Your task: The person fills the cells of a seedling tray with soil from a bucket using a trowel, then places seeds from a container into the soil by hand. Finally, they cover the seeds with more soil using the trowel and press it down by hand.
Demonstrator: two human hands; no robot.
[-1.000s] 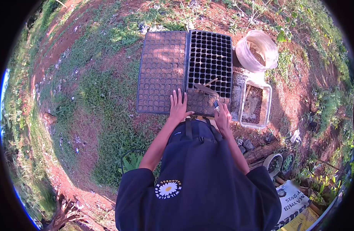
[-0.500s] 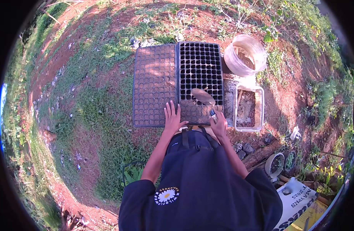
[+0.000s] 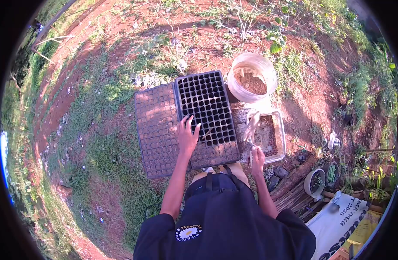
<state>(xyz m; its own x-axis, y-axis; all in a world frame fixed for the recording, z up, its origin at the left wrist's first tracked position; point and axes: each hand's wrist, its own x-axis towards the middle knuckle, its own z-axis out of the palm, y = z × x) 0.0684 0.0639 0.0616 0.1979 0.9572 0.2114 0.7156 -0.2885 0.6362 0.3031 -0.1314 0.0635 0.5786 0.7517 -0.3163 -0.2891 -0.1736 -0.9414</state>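
Observation:
My right hand is closed round the handle of a trowel, its blade over the left side of a clear rectangular tub that has brown soil in it. My left hand has its fingers spread over the left edge of a black seedling tray. Most cells in that tray are unfilled, while the rows nearest me hold soil. A small stick lies across its cells. To the left, a second seedling tray is filled with soil.
A round whitish bucket with soil inside stands behind the tub. At right lie a log, a tipped pot and a printed white sack. Grass and red earth surround the trays.
My right hand has carried the trowel from above the seedling tray rightward to the tub. My left hand has moved forward from the near edge onto the tray. The whole view has shifted.

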